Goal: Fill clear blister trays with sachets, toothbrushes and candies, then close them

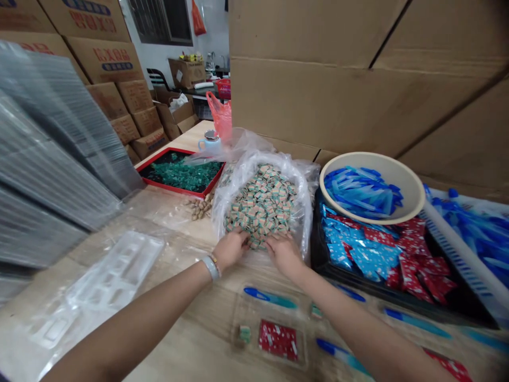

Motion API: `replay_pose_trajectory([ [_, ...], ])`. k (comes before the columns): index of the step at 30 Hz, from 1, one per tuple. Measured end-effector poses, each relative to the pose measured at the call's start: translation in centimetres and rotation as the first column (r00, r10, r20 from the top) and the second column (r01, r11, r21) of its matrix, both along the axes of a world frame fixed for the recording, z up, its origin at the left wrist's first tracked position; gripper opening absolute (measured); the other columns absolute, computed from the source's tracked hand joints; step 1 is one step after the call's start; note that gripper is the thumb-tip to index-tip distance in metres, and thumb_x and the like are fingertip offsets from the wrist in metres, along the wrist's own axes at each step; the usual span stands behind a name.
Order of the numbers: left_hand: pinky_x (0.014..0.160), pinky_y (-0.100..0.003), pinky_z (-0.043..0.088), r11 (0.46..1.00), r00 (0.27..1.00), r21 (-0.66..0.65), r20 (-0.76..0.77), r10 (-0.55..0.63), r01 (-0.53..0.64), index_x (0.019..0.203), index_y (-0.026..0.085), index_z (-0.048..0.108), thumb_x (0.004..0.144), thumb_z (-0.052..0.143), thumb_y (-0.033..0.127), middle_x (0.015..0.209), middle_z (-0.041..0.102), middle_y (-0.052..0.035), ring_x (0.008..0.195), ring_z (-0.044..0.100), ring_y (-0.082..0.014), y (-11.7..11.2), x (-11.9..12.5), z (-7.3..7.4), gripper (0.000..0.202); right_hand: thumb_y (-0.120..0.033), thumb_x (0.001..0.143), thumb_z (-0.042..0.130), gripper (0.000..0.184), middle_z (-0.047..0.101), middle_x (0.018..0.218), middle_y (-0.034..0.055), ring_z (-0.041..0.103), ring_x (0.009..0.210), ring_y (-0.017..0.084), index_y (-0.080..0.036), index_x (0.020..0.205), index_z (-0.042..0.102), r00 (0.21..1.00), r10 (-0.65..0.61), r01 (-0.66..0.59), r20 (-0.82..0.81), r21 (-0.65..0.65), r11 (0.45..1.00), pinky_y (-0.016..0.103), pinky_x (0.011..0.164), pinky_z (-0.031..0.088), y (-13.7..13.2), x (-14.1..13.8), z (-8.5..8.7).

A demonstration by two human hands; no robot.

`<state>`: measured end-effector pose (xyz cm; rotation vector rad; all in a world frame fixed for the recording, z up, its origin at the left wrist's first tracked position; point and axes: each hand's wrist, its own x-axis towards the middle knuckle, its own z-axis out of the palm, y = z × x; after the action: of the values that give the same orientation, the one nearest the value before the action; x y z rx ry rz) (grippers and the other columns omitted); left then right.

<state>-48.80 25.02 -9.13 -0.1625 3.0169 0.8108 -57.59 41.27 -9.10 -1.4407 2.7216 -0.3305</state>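
Observation:
An opened clear plastic bag (220,215) holds a heap of small green-and-tan square pieces (260,201). At its front edge my left hand (231,249), with bands at the wrist, has curled fingers closed on pieces. My right hand (284,253) faces it a short way to the right, fingers bent together over pieces at the same edge. Fingertips of both are partly hidden among the squares. Closer to me lies a clear tray (304,345) with a red packet (278,339), a small square piece (244,333) and a blue plastic tool (270,297).
A cream basin (413,185) of blue tools rests over a black crate (322,254) of blue and red packets. At left stand stacked clear trays (59,132) and a red-rimmed tray (170,187) with green pieces. Cardboard boxes (318,101) rise behind; a cup (210,142) stands farther back.

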Motion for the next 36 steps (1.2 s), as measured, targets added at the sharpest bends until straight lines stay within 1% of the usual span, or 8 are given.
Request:
replay_pose_trajectory([
  [4, 0.080, -0.026, 0.041, 1.000, 1.000, -0.014, -0.004, -0.005, 0.004, 0.093, 0.018, 0.056, 0.074, 0.050, 0.017, 0.098, 0.052, -0.0053, 0.088, 0.052, -0.0165, 0.5, 0.1, -0.1, 0.019, -0.019, 0.078, 0.048, 0.018, 0.058, 0.087, 0.0067, 0.046, 0.089, 0.022, -0.022, 0.089, 0.063, 0.993, 0.046, -0.045, -0.108, 0.012, 0.999, 0.035, 0.083, 0.030, -0.9, 0.1, -0.8],
  [8, 0.078, -0.025, 0.040, 0.999, 0.997, 0.032, -0.065, -0.038, 0.040, 0.090, 0.016, 0.054, 0.073, 0.049, 0.013, 0.093, 0.054, -0.0052, 0.087, 0.051, -0.0161, 0.7, 0.2, -0.3, 0.018, -0.021, 0.078, 0.049, 0.015, 0.057, 0.088, 0.0056, 0.045, 0.088, 0.020, -0.021, 0.087, 0.060, 0.994, 0.090, -0.092, -0.060, -0.028, 0.995, 0.031, 0.078, 0.032, -0.5, 0.1, -1.6],
  [18, 0.067, -0.023, 0.040, 0.983, 0.991, 0.142, -0.082, -0.107, 0.118, 0.086, 0.017, 0.062, 0.076, 0.047, 0.016, 0.077, 0.061, -0.0027, 0.073, 0.054, -0.0151, 0.0, -0.6, -0.3, 0.018, -0.019, 0.078, 0.048, 0.020, 0.058, 0.090, 0.0058, 0.047, 0.090, 0.019, -0.021, 0.093, 0.060, 0.996, 0.054, -0.051, 0.068, -0.057, 0.997, 0.031, 0.079, 0.032, -0.7, -0.1, -1.5],
  [24, 0.075, -0.024, 0.040, 0.993, 0.989, 0.031, -0.102, -0.112, 0.115, 0.097, 0.018, 0.057, 0.079, 0.042, 0.013, 0.090, 0.059, -0.0045, 0.084, 0.053, -0.0155, 0.5, 0.0, -0.4, 0.024, -0.018, 0.077, 0.048, 0.021, 0.058, 0.090, 0.0059, 0.048, 0.089, 0.019, -0.020, 0.094, 0.060, 0.998, 0.014, -0.009, 0.058, -0.089, 0.996, 0.031, 0.078, 0.032, -0.4, 0.1, -1.5],
  [27, 0.072, -0.024, 0.041, 0.992, 0.989, -0.068, -0.086, -0.116, 0.110, 0.087, 0.017, 0.058, 0.081, 0.041, 0.015, 0.088, 0.058, -0.0053, 0.081, 0.053, -0.0160, 0.9, 0.3, -0.4, 0.019, -0.018, 0.077, 0.049, 0.016, 0.057, 0.087, 0.0053, 0.047, 0.087, 0.019, -0.020, 0.088, 0.060, 0.998, 0.060, -0.059, 0.008, -0.085, 0.995, 0.031, 0.077, 0.031, -0.7, 0.4, -1.3],
  [29, 0.071, -0.024, 0.041, 0.992, 0.990, -0.083, -0.102, -0.099, 0.091, 0.082, 0.016, 0.059, 0.081, 0.041, 0.015, 0.086, 0.057, -0.0052, 0.080, 0.053, -0.0159, 1.0, 0.5, -0.5, 0.018, -0.018, 0.078, 0.048, 0.013, 0.057, 0.084, 0.0047, 0.047, 0.086, 0.019, -0.020, 0.082, 0.060, 0.995, 0.099, -0.099, -0.015, -0.081, 0.992, 0.031, 0.076, 0.031, -0.9, 0.5, -1.3],
  [33, 0.072, -0.023, 0.040, 0.999, 0.991, 0.023, -0.128, -0.029, 0.032, 0.081, 0.016, 0.059, 0.078, 0.044, 0.011, 0.081, 0.059, -0.0033, 0.080, 0.053, -0.0145, 1.0, 0.5, -0.9, 0.017, -0.018, 0.078, 0.048, 0.013, 0.057, 0.081, 0.0037, 0.048, 0.083, 0.017, -0.020, 0.077, 0.061, 0.997, 0.066, -0.062, 0.037, -0.110, 0.992, 0.029, 0.074, 0.031, -1.1, 0.2, -1.6],
  [36, 0.072, -0.023, 0.040, 0.997, 0.993, 0.067, -0.119, -0.024, 0.032, 0.081, 0.017, 0.060, 0.078, 0.044, 0.012, 0.081, 0.060, -0.0031, 0.079, 0.054, -0.0145, 1.1, 0.2, -1.0, 0.016, -0.016, 0.077, 0.048, 0.014, 0.058, 0.079, 0.0031, 0.049, 0.081, 0.016, -0.019, 0.075, 0.061, 0.993, 0.042, -0.025, 0.114, -0.140, 0.990, 0.027, 0.073, 0.032, -1.3, -0.3, -1.9],
])
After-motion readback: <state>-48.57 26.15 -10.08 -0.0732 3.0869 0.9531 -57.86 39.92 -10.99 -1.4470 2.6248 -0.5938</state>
